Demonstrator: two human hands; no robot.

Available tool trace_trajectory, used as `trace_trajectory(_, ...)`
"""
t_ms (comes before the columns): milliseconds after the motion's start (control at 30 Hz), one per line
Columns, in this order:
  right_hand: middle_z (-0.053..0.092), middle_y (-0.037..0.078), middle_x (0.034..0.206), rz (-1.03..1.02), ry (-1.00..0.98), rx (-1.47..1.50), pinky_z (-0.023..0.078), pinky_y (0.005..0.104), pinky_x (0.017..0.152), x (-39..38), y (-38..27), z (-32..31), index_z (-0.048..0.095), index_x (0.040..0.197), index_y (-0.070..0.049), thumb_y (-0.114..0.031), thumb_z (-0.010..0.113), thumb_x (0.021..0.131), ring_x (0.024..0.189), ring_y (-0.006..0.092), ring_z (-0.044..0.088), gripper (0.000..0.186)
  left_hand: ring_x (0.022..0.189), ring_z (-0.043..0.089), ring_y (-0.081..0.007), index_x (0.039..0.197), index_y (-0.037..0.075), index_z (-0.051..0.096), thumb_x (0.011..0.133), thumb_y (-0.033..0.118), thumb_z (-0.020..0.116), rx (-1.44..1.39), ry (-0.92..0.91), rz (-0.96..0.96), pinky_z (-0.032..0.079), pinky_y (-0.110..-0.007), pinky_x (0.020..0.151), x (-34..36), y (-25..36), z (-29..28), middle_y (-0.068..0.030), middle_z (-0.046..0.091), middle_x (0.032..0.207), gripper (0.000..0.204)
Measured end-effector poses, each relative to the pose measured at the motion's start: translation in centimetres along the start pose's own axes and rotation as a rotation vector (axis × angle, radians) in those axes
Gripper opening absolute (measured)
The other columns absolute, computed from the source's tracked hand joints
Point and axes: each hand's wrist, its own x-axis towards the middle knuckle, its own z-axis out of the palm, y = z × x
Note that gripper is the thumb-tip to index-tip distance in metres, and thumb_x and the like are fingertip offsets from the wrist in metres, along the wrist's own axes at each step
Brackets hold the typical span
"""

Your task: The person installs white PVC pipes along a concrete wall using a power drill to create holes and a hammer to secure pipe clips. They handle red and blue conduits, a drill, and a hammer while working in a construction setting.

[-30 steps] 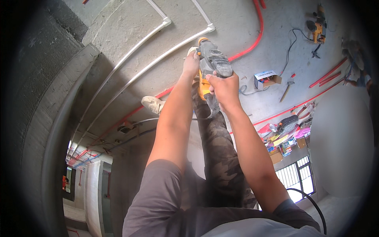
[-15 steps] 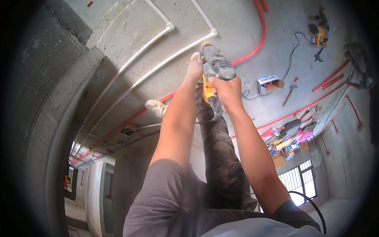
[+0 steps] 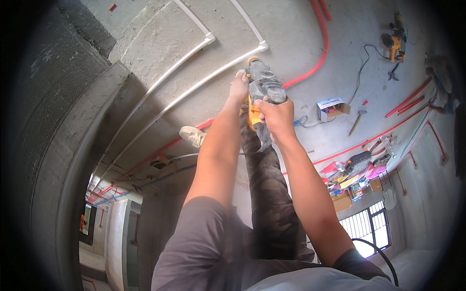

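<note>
Drill [image 3: 266,83], chunky, ridged, dusty, grey-and-yellow.

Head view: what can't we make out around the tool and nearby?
All head view:
- Rotary hammer: any bit is out of sight, apparently behind the tool's front end.
- Right hand: covers the trigger area.
- Left hand: fingers mostly hidden by the hand itself.
- Cardboard box: contents too small.
- White pipes: cut off by top edge.
</note>
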Motion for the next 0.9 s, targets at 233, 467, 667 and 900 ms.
trace_trajectory(233,0.064,0.001,0.077,-0.005,-0.007,-0.007,0.046,0.0267,0.051,0.4,0.6,-0.4,0.064,0.09,-0.002,-0.002,0.078,0.086,0.058,0.0088,0.056,0.014,0.117,0.064,-0.05,0.127,0.005,0.067,0.105,0.031,0.046,0.073,-0.005,-0.017,0.05,-0.054,0.099,-0.7,1.6,-0.5,-0.031,0.07,0.12,0.04)
trace_trajectory(467,0.064,0.001,0.077,0.01,-0.001,-0.02,0.046,0.0268,0.051,0.6,0.7,-0.6,0.064,0.089,-0.003,-0.002,0.078,0.087,0.058,0.0087,0.057,0.014,0.118,0.065,-0.0489,0.126,0.003,0.067,0.107,0.031,0.044,0.069,0.009,-0.017,0.05,-0.052,0.099,-1.5,2.9,-0.4,-0.0299,0.07,0.122,0.041)
trace_trajectory(667,0.065,0.002,0.079,0.007,0.024,-0.025,0.048,0.0268,0.052,0.7,1.6,-0.4,0.065,0.094,-0.002,-0.004,0.078,0.087,0.058,0.009,0.058,0.015,0.121,0.064,-0.0469,0.129,0.005,0.066,0.107,0.033,0.046,0.04,-0.025,0.009,0.049,-0.051,0.101,-1.7,3.4,-0.9,-0.0283,0.07,0.124,0.041)
trace_trajectory(900,0.067,0.003,0.08,-0.016,0.012,0.069,0.049,0.0276,0.053,-1.6,1.5,1.5,0.067,0.098,-0.003,-0.005,0.078,0.088,0.059,0.0103,0.06,0.015,0.124,0.064,-0.0455,0.13,0.009,0.066,0.109,0.043,0.047,0.008,-0.027,0.012,0.049,-0.051,0.102,-1.5,2.1,-3.1,-0.0254,0.07,0.127,0.045)
